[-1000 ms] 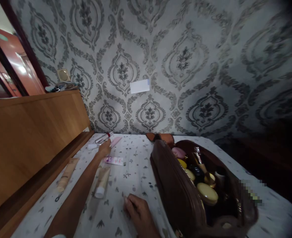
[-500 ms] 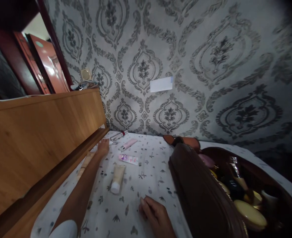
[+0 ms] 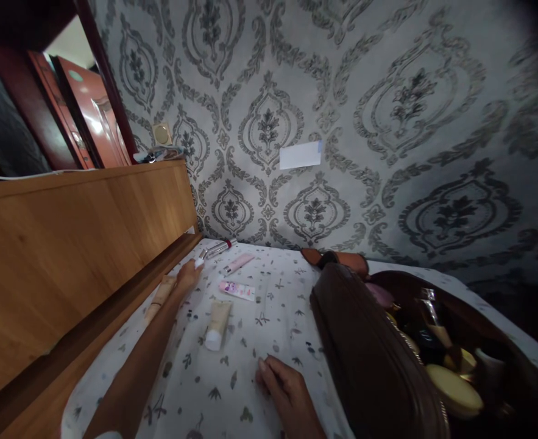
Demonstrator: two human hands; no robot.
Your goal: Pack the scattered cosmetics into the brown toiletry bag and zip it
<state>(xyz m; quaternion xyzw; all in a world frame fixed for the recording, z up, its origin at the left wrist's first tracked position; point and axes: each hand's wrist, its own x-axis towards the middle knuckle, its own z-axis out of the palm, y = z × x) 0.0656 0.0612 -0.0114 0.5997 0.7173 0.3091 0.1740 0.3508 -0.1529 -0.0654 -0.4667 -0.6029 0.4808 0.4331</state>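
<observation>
Left hand: in the head view, left of centre, the left hand (image 3: 187, 275) reaches to the far part of the white printed cloth (image 3: 269, 329), its fingers drawn narrow on a small white-and-silver item (image 3: 199, 263).
White-and-silver item: at the left hand's fingertips, silver end towards the top of the frame, near the silver cylinder; its far side is too small to read.
Right hand: at bottom centre, the right hand (image 3: 284, 385) is loosely curled, thumb beside the bent fingers; whether its palm holds anything I cannot tell.
Silver cylinder: the silver cylinder (image 3: 217, 249), with a red band, lies close to the wall (image 3: 314, 110).
Tubes: right of the left hand lies a pink tube (image 3: 239, 263); below it, a white-and-pink tube (image 3: 237, 290); lower again, a beige tube (image 3: 219, 320) with its white cap towards the bottom edge. A tan tube (image 3: 160, 297) lies between the left forearm and the wooden panel (image 3: 90, 225).
Brown bag: at lower right, the brown bag (image 3: 364, 347) gapes, showing a round yellow case (image 3: 454, 389) and a brush (image 3: 437, 323).
Orange-brown object: an orange-brown object (image 3: 348, 263) sits behind the bag.
</observation>
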